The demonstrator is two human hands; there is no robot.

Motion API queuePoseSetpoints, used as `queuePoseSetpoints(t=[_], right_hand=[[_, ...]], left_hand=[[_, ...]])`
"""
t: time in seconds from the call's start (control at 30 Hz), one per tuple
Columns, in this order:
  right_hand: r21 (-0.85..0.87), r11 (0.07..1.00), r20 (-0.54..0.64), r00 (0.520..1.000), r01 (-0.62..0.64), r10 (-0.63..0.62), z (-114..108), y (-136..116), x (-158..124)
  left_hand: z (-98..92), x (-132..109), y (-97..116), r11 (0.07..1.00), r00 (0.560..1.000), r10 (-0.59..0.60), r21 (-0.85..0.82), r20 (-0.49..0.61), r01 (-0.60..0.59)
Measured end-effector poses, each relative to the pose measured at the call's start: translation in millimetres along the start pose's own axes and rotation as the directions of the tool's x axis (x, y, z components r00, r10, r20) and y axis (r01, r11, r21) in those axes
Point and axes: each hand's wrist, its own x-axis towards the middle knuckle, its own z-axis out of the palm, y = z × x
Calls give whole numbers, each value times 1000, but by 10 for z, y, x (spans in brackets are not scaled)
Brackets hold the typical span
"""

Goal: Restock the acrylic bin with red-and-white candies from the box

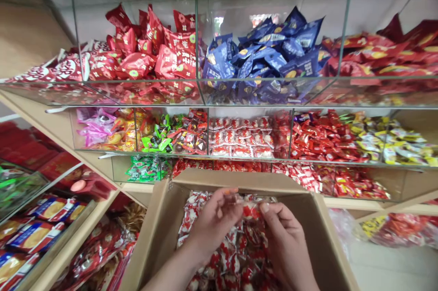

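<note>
Both hands are over an open cardboard box (313, 236) filled with red and white wrapped candies (226, 254). Between them is a small red and clear wrapped candy (251, 210). My right hand (287, 236) pinches its right end between thumb and fingers. Curled around the left end, my left hand (217, 215) also grips it, though its fingertips are slightly blurred. The candies in the box lie in rows, directly below my hands.
Ahead stand glass-fronted shelves. The upper one holds red packets (174, 49) and blue packets (270, 54). Below are compartments with stacked red and white packs (241, 138), red sweets (321, 140) and green sweets (147, 168). Packaged biscuits (34, 231) fill a rack on the left.
</note>
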Motion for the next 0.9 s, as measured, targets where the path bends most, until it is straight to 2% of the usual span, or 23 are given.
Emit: queuePoseSetpoints(t=[0.1,0.17,0.2,0.23,0.3,0.33,0.37,0.43,0.5,0.53,0.57,0.6,0.63,0.67,0.7,0.73,0.77,0.83,0.9], right_hand=[[-127,989,80,995,69,-59,-40,10,-17],[-251,943,213,963,219,-166,-76,-53,-31],[-324,886,317,921,332,-229,-95,-100,-31],[-384,799,441,852,462,-281,-114,-153,-24],[-423,569,673,665,705,-324,-148,-258,10],[-413,464,746,583,784,-321,-166,-304,35],[-399,382,788,525,834,-321,-186,-345,62],[-398,264,816,471,879,-336,-235,-421,123],[-434,168,805,465,885,-369,-289,-503,199],[-462,122,792,471,878,-390,-310,-552,250],[-501,76,769,484,862,-417,-320,-605,315],[-547,32,738,500,837,-454,-317,-660,397],[-593,-10,703,511,805,-495,-297,-716,497],[-633,-51,674,517,773,-528,-260,-769,615],[-665,-92,657,521,741,-545,-207,-817,746],[-692,-133,651,534,709,-540,-142,-858,886],[-717,-172,651,561,675,-511,-69,-892,1027],[-763,-249,641,650,596,-408,81,-937,1287],[-791,-328,606,734,517,-306,206,-953,1482]], left_hand=[[-18,-23,-14,998,996,-66,-4,59,67],[-62,-16,-15,995,995,-95,-22,26,95],[-88,-6,-10,992,993,-115,-47,16,115],[-114,4,-3,987,990,-142,-73,21,143],[-151,25,19,972,976,-203,-101,71,210],[-160,32,36,965,966,-233,-98,108,244],[-162,39,59,960,956,-255,-79,143,268],[-150,63,135,967,948,-253,50,193,248],[-125,137,260,951,971,-137,300,196,74],[-109,206,338,891,980,-25,450,198,-68],[-91,300,421,773,970,118,593,214,-224],[-70,419,504,607,933,259,710,250,-358],[-45,558,582,398,871,374,793,319,-461],[-14,711,652,179,806,442,842,393,-509],[24,869,710,-14,760,456,858,463,-514],[67,1022,755,-173,742,434,855,511,-488],[115,1163,787,-282,739,408,844,536,-457],[213,1392,820,-371,745,376,827,551,-423],[290,1545,824,-389,751,366,823,550,-413]])
